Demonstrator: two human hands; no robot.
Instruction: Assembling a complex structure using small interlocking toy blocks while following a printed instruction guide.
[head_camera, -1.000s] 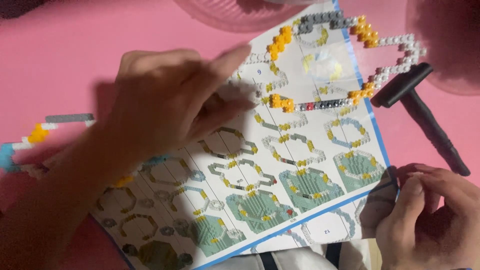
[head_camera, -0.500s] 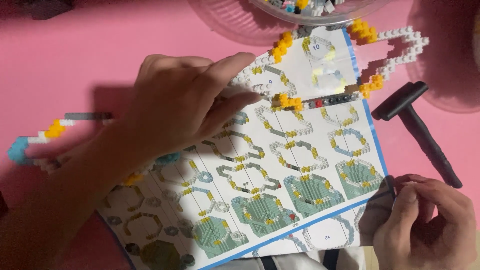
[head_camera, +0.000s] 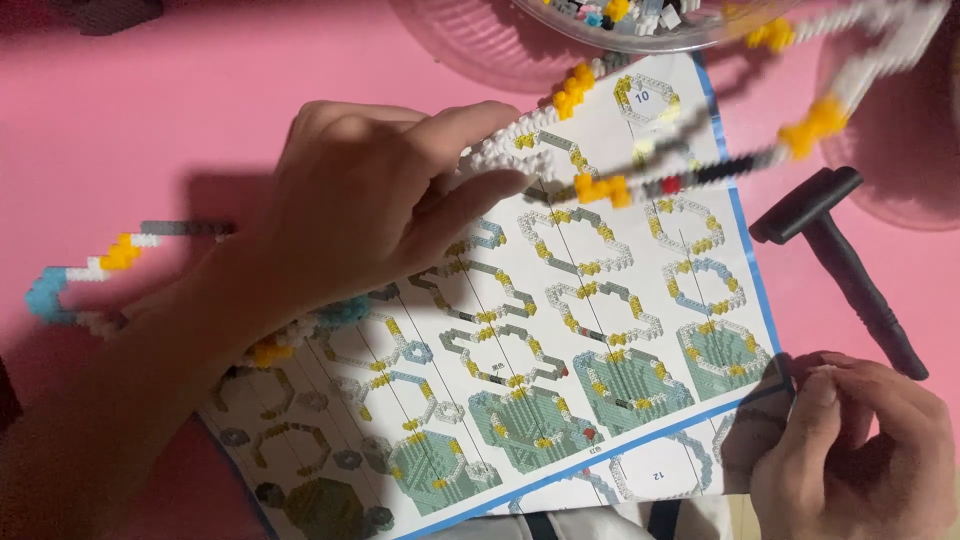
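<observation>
Pinning the near right corner of the instruction sheet (head_camera: 600, 340) with the right hand (head_camera: 850, 450), fingers curled shut, can't tell if on a tiny piece. Left hand (head_camera: 370, 215) spread flat over the sheet's left half, fingertips pressing the white-and-yellow brick strip (head_camera: 560, 150) at its far edge, not pinching. Best pressed evenly, probably, sheet kept flat. Black mallet (head_camera: 840, 260) just right of the sheet, clear bowl (head_camera: 640, 25) beyond it.

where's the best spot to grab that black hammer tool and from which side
Probably the long black handle of the black hammer tool, around its middle. It lies flat on the pink table, head up-left, handle running down-right toward the right hand. Come from above, fingers pinching across the narrow shaft; both its sides are bare.
</observation>
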